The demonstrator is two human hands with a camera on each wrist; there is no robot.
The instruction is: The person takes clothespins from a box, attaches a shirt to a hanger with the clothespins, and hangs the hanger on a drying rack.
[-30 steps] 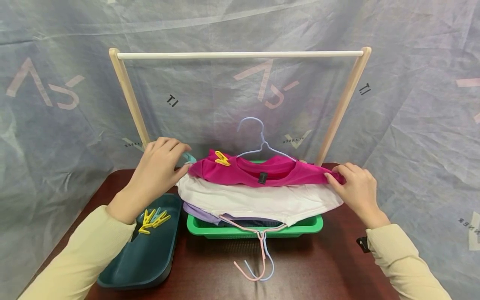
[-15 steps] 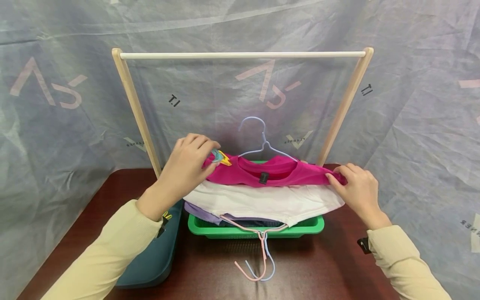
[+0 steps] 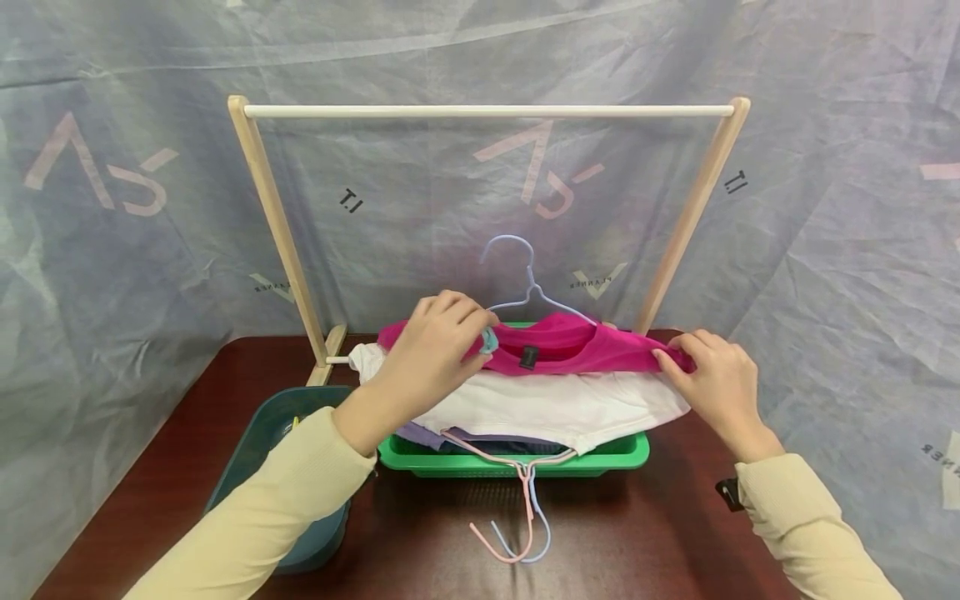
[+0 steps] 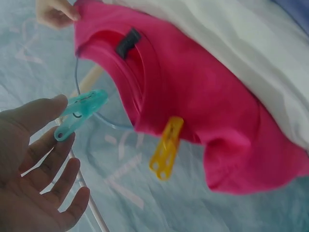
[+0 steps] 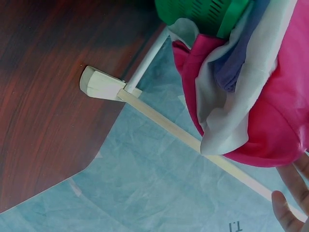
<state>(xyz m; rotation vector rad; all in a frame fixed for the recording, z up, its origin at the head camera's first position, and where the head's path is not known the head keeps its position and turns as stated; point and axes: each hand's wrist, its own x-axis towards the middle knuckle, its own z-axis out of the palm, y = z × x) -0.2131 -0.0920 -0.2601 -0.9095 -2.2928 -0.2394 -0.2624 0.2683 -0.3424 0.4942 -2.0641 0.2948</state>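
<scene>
A magenta shirt [image 3: 555, 367] with a blue hanger [image 3: 531, 286] in its neck lies over white clothing [image 3: 517, 404] on the green basket [image 3: 517, 468]. My left hand [image 3: 431, 354] pinches a teal clothespin [image 4: 81, 112] between thumb and fingers, near the shirt's neckline. In the left wrist view the teal clothespin is apart from the cloth. A yellow clothespin [image 4: 166, 149] is clipped on the shirt's shoulder; my left hand hides it in the head view. My right hand [image 3: 720, 379] pinches the end of the shirt's right sleeve.
A wooden rack with a white rod [image 3: 487, 111] stands behind the basket. Pink and blue hanger hooks [image 3: 517, 533] stick out over the table [image 3: 600, 542]. A dark teal tray [image 3: 258, 425] sits at left, partly hidden by the left sleeve.
My left hand has moved right with the teal clothespin, from the shirt's left sleeve, past the yellow clothespin, to near the neckline. My right hand stays on the other sleeve.
</scene>
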